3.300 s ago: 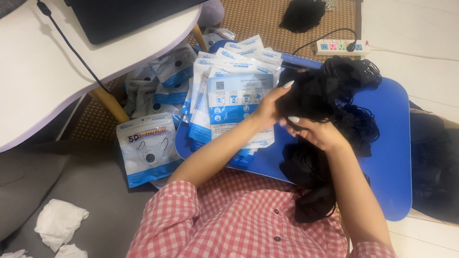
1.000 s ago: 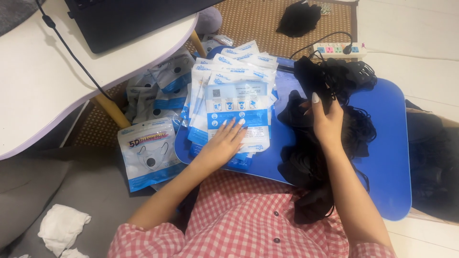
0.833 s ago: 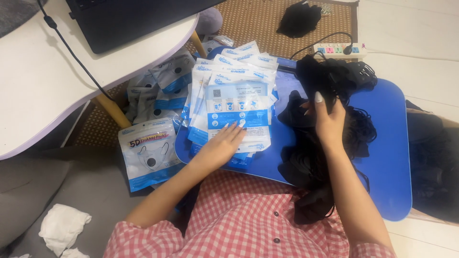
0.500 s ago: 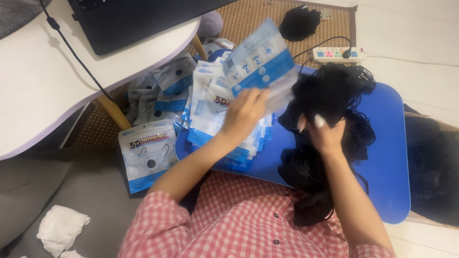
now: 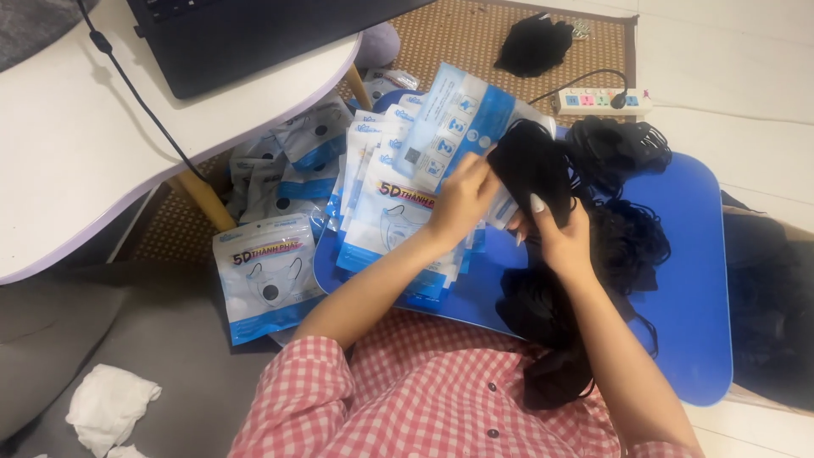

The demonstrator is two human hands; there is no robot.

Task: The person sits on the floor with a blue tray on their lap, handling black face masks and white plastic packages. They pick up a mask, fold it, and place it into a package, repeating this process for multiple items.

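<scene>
Left hand (image 5: 462, 199) grasps a flat blue-and-white plastic pouch (image 5: 449, 127), fingers pinched on its lower edge; the pouch is lifted and tilts up toward 12 o'clock. It is glossy, white at the top corner, with a blue band and small printed pictograms, and looks empty and flat.

Right hand (image 5: 555, 233) grips a black fabric face mask (image 5: 526, 170), fingers curled round its lower part with pale nails showing. The mask is matte, folded, roughly oval, and touches the pouch's right edge at about 3 o'clock of it. Whether it sits inside the pouch mouth: cannot tell.

Both are held above a blue rounded lap tray (image 5: 691, 280). A stack of same-type pouches (image 5: 386, 216) lies at 8 o'clock of the left hand. A heap of loose black masks (image 5: 623, 246) sits at 4 o'clock of the right hand.

A white table with a black laptop (image 5: 246, 34) is at 10 o'clock. A white power strip (image 5: 598, 102) is at 1 o'clock.
</scene>
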